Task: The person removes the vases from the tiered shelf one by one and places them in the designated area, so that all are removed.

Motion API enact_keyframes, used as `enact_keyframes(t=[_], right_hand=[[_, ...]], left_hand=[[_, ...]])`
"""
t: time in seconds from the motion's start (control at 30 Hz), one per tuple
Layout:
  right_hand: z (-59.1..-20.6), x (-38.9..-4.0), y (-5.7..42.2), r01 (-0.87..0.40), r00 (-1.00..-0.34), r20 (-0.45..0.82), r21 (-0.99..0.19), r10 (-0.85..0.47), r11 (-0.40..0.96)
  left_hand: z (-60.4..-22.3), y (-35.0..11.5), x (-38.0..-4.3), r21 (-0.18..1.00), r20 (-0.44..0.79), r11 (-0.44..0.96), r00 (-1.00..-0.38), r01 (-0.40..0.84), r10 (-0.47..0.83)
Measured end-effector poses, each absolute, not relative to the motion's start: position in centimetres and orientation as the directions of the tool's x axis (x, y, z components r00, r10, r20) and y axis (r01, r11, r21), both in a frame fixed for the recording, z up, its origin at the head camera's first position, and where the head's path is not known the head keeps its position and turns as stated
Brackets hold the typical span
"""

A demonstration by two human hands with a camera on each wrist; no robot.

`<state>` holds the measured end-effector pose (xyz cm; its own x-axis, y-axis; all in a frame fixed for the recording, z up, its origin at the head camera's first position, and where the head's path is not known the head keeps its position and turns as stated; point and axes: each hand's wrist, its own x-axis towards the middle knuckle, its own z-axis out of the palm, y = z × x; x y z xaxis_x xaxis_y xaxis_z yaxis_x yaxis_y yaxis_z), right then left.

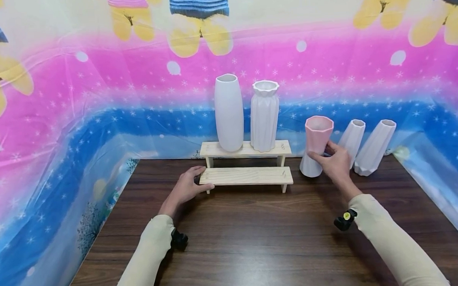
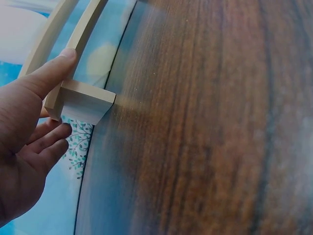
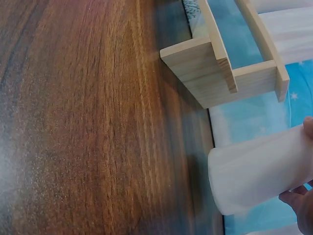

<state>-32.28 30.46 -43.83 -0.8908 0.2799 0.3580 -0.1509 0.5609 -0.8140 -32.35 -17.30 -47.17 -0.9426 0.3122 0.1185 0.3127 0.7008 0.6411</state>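
Head view: I count one pink-topped vase (image 1: 317,135), one smooth white vase (image 1: 229,113), one ruffled-rim vase (image 1: 264,120), two slim white vases (image 1: 376,148) and one two-tier stand (image 1: 245,175). My right hand (image 1: 336,161) has its fingers and thumb pinching the pink-topped vase, right of the stand; its mouth points up, long axis roughly upright. I can't tell whether its base touches the counter (image 1: 240,236). My left hand (image 1: 186,185) pinches the lower tier's left end. The upper tier carries two vases; the slim pair crowds my right hand's right side.
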Motion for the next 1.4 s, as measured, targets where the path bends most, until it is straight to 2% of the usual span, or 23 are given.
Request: enact_keyframes(t=[0.5,0.97,1.4], right_hand=[[-44.8,-33.2,30.2,-0.151,-0.871,0.376,-0.816,0.315,0.557],[-44.8,-33.5,30.8,-0.075,-0.886,0.31,-0.83,0.345,0.553],[-44.5,-32.9,31.1,-0.094,-0.91,0.291,-0.84,0.297,0.534]], left_hand=[[-47.4,-17.3,-32.3,0.638,0.115,0.707,-0.945,0.306,0.305],[-47.3,-17.3,-32.3,0.642,0.123,0.7,-0.944,0.312,0.307],[-47.1,-17.3,-32.2,0.634,0.138,0.7,-0.939,0.327,0.314]])
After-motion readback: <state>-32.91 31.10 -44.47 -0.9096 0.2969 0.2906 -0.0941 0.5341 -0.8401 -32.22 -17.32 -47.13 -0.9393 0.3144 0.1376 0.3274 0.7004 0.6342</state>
